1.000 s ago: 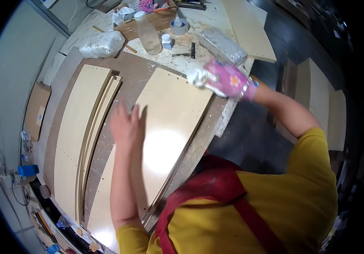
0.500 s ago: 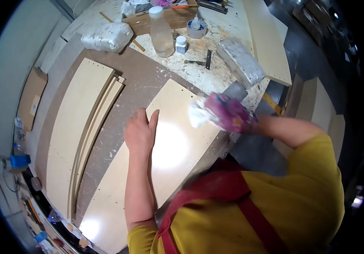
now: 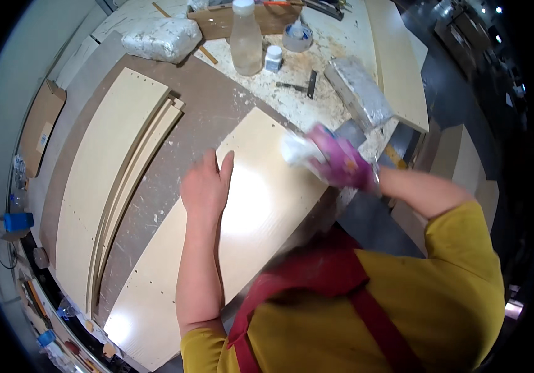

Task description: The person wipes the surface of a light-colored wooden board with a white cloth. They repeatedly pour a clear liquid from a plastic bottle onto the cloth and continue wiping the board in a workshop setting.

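A long pale wooden panel (image 3: 251,205) with small holes drilled in it lies slantwise on the brown board in front of me. My bare left hand (image 3: 206,183) rests flat over its left edge, the thumb apart from the fingers. In a purple patterned glove, my right hand (image 3: 344,163) grips a white cloth (image 3: 300,149) at the panel's far right end. Some motion blur softens the cloth and glove, and the gloved fingertips are partly hidden by the cloth.
Stacked pale panels (image 3: 102,168) lie to the left. Beyond are a clear bottle (image 3: 246,46), a small white jar (image 3: 273,60), a tape roll (image 3: 297,40), a black try square (image 3: 304,85), a wrapped block (image 3: 357,92) and a plastic-wrapped bundle (image 3: 162,39).
My right hand has shifted slightly with the cloth along the panel's far end. The left hand stays on the panel edge. The whole view has tilted a little.
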Available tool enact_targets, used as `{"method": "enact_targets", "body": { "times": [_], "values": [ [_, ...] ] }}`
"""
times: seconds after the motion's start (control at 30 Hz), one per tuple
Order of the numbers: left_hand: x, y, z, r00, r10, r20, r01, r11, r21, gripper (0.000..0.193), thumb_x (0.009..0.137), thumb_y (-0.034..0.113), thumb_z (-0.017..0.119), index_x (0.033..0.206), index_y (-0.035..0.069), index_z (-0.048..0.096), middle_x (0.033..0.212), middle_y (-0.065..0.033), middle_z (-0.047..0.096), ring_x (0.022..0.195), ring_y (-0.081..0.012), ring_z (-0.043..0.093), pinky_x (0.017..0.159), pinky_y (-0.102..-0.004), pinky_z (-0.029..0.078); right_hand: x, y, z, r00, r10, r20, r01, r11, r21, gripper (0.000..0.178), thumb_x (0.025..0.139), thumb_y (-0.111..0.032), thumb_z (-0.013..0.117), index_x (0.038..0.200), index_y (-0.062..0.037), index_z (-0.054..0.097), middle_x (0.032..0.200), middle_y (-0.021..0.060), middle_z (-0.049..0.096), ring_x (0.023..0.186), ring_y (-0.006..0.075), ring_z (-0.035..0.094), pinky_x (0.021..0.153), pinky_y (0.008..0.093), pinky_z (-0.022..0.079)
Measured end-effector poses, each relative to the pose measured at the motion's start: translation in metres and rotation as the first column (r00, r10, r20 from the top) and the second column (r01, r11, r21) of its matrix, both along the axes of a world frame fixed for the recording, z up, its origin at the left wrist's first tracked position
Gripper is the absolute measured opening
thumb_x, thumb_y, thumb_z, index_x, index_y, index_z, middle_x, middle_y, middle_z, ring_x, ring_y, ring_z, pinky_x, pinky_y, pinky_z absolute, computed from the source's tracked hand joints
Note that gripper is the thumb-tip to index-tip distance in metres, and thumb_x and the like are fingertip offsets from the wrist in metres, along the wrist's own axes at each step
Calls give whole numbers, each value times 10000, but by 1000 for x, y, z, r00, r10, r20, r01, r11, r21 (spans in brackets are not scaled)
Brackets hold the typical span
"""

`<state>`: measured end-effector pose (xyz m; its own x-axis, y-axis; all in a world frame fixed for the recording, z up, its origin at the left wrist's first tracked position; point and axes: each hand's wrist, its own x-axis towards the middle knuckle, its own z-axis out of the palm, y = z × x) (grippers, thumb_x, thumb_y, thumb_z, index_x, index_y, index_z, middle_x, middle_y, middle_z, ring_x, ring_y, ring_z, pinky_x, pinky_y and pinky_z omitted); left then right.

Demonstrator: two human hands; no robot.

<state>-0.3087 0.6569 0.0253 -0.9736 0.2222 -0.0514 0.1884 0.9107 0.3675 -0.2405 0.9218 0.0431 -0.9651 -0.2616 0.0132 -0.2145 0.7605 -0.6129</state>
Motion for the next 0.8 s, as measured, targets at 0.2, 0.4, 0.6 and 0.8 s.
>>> {"method": "enact_targets", "body": {
  "times": [0.2,0.4,0.6,0.8],
  "values": [
    [0,2,9,998,12,69,-12,1000,2,466,941,482,454,885,24,524,779,-218,622,781,-422,596,678,-494,450,-131,-51,-29,989,-130,-76,127,991,-39,365,898,-303,579,1120,-33,471,1047,214,560,899,400,592,772,453,473],
    [0,-1,4,1000,-5,-2,5,1000,15,478,935,488,469,834,28,553,742,-194,626,728,-392,609,627,-472,471,23,11,-47,887,-9,-462,18,1000,15,398,866,-247,617,1171,-37,471,1003,199,581,708,322,627,615,405,514],
    [1,0,0,1000,-26,-2,26,999,-24,489,943,494,441,861,23,549,787,-209,630,768,-406,608,661,-488,470,-11,-11,-23,987,-119,-108,130,986,102,410,855,-255,622,1178,-58,465,1038,159,541,750,316,620,607,413,509],
    [3,-1,4,999,-43,-15,43,999,-13,514,951,512,417,892,21,557,815,-219,637,802,-419,605,699,-493,472,4,3,-84,983,-37,-182,36,999,-6,409,906,-257,576,1232,-37,464,1160,152,555,1030,312,580,901,434,454]
  ]
}}
